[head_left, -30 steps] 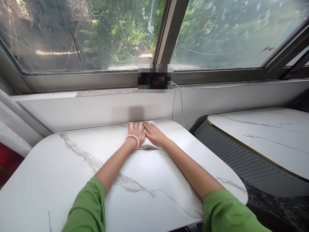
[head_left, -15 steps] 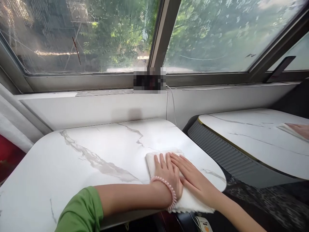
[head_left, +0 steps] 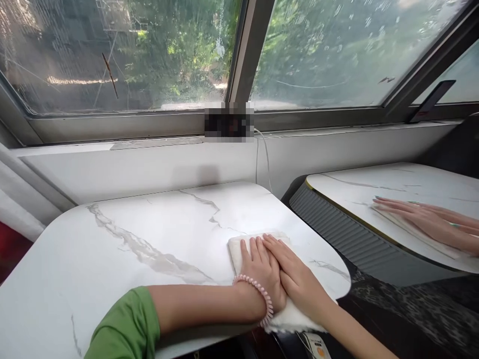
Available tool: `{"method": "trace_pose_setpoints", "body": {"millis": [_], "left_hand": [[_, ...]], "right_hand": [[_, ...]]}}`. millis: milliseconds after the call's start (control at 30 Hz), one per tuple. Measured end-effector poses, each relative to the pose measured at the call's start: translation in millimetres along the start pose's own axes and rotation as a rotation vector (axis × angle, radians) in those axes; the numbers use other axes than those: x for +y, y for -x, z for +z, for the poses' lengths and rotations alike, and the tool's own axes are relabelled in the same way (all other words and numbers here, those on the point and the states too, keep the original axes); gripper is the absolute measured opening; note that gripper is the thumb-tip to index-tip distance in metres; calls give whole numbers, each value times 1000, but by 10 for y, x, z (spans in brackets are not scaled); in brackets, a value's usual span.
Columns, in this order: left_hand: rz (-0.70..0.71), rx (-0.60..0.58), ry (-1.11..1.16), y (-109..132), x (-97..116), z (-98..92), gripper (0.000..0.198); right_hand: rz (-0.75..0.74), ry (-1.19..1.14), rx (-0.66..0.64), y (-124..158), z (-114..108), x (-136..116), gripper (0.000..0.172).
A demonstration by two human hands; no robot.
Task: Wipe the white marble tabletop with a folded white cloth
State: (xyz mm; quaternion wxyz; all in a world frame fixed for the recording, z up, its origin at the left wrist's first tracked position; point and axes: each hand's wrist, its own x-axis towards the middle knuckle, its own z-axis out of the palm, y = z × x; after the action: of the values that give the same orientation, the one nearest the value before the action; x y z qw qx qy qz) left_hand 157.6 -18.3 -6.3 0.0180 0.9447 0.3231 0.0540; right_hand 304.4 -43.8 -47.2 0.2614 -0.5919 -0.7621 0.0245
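Note:
A folded white cloth (head_left: 236,252) lies near the right front corner of a white marbled tabletop (head_left: 123,279), and part of it hangs past the front edge. My left hand (head_left: 262,271) presses flat on the cloth with its fingers stretched out. It wears a pink coiled band (head_left: 258,286) at the wrist. My right hand (head_left: 294,269) lies flat too, its fingers stretched forward and partly overlapping the left hand. Neither hand grips anything; the cloth is under the palms.
At the right, another person's hands (head_left: 430,219) rest on a cloth (head_left: 404,224) on a second marbled table (head_left: 355,182). A window frame (head_left: 149,125) runs behind the tables. A white cable (head_left: 267,157) hangs by the wall. A dark slab-like object (head_left: 432,101) leans at the window.
The other person's hands have come into view on the neighbouring table, with the cloth there further left. My hands and the cloth under them have hardly shifted; the view has moved slightly.

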Motion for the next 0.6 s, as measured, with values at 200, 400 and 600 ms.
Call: {"method": "trace_pose_setpoints", "body": {"millis": [200, 400, 600], "left_hand": [[-58, -32, 40, -370, -399, 5, 65], [-138, 45, 65, -1077, -1106, 87, 56], [-237, 132, 45, -1693, -1557, 186, 49]], "right_hand": [[19, -38, 25, -544, 123, 184, 58], [18, -49, 85, -1527, 377, 578, 55], [12, -27, 49, -2269, 437, 861, 51]]}}
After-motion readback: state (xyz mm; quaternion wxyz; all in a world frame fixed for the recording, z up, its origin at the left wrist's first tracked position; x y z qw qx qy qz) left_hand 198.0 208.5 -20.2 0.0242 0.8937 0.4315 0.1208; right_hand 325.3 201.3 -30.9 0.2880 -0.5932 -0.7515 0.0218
